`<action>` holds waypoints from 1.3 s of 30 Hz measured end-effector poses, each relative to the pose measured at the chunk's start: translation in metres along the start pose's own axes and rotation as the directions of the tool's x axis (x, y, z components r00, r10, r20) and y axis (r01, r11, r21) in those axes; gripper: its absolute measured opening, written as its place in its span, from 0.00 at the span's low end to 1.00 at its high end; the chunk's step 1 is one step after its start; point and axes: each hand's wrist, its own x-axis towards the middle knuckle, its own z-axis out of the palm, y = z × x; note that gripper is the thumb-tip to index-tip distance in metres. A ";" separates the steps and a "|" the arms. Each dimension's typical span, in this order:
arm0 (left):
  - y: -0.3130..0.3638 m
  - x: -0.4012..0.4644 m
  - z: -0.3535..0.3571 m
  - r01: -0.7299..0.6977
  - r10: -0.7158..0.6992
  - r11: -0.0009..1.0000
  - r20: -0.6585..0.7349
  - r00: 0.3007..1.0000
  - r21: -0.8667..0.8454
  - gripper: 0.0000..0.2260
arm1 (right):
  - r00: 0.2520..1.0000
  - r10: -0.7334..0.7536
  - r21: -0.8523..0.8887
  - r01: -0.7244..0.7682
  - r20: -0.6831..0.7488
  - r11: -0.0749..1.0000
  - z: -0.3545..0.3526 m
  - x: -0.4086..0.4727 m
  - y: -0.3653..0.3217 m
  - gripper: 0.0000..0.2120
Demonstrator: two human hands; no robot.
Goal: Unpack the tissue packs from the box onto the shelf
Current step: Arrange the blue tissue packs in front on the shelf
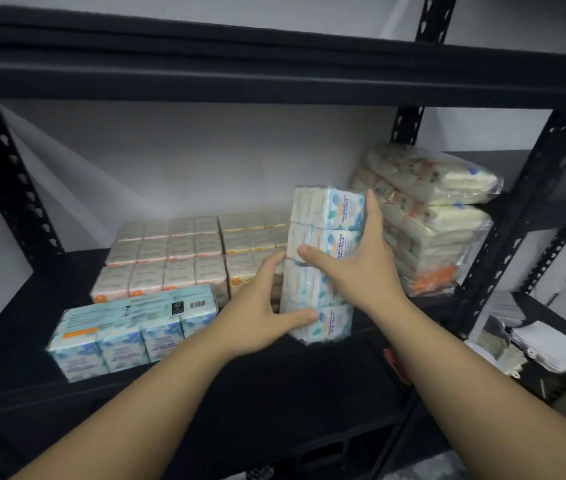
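Observation:
A blue-and-white tissue pack (323, 216) stands on end at the front of the black shelf (25, 344), right of centre. My left hand (260, 313) grips its lower left side, thumb on the front face. My right hand (361, 265) holds its upper right side, fingers wrapped behind the top. Another blue tissue pack (129, 330) lies flat at the front left of the shelf. Behind it, orange-and-white tissue packs (167, 258) are stacked in rows. The box is not in view.
A pile of pale tissue bundles in clear plastic (426, 216) leans at the shelf's right end, close to the held pack. A black upright post (530, 188) stands right of it. Papers (548, 344) lie on a lower right shelf. The upper shelf beam (240, 74) hangs overhead.

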 end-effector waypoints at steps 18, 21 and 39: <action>0.014 0.005 -0.008 0.053 -0.058 0.998 0.135 0.989 0.038 0.27 | 0.953 0.111 0.075 -0.137 0.282 0.988 -0.008 -0.073 0.059 0.62; 0.011 0.012 0.002 0.046 -0.063 0.994 0.179 0.982 0.095 0.28 | 0.939 0.169 0.094 -0.205 0.299 0.974 -0.008 -0.080 0.076 0.65; 0.020 0.051 0.062 0.133 -0.209 0.954 0.275 0.939 0.270 0.35 | 0.966 0.211 0.147 -0.232 0.149 0.961 -0.036 -0.106 0.105 0.49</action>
